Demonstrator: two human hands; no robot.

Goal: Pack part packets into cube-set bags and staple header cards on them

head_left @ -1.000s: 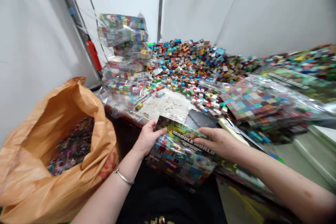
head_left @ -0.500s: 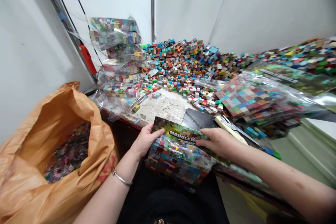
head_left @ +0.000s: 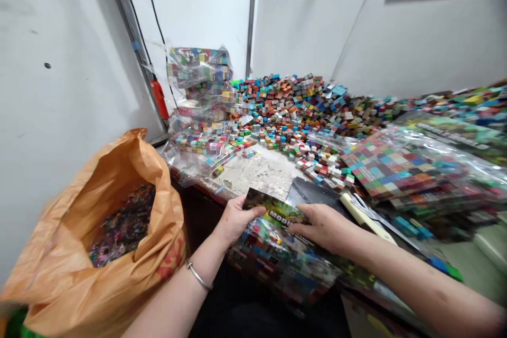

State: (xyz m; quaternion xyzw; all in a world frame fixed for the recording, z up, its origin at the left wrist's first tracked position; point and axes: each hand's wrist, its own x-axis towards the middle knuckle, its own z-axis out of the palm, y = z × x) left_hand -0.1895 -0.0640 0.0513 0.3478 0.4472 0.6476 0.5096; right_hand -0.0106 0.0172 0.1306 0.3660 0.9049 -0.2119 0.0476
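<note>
Between my hands is a clear plastic bag of colourful cubes (head_left: 277, 259) with a dark printed header card (head_left: 273, 205) along its top. My left hand (head_left: 235, 220) pinches the card's left end, thumb on the printed face. Further right, my right hand (head_left: 322, 226) grips the same card, its fingers covering part of the lettering. The bag hangs below the card over my dark lap, in front of the table edge. Close to my right hand lie a cream-handled tool (head_left: 364, 216) and scissors (head_left: 376, 216) on the table.
A big orange sack (head_left: 158, 232) stands open at the left with small colourful pieces inside. Packed bags (head_left: 202, 100) are stacked at the back left, others (head_left: 404, 163) lie at the right. Loose cubes (head_left: 293, 100) are heaped along the wall.
The view has swung left, so everything sits further right and a little lower. Both hands keep their hold on the header card; my right hand covers more of the lettering.
</note>
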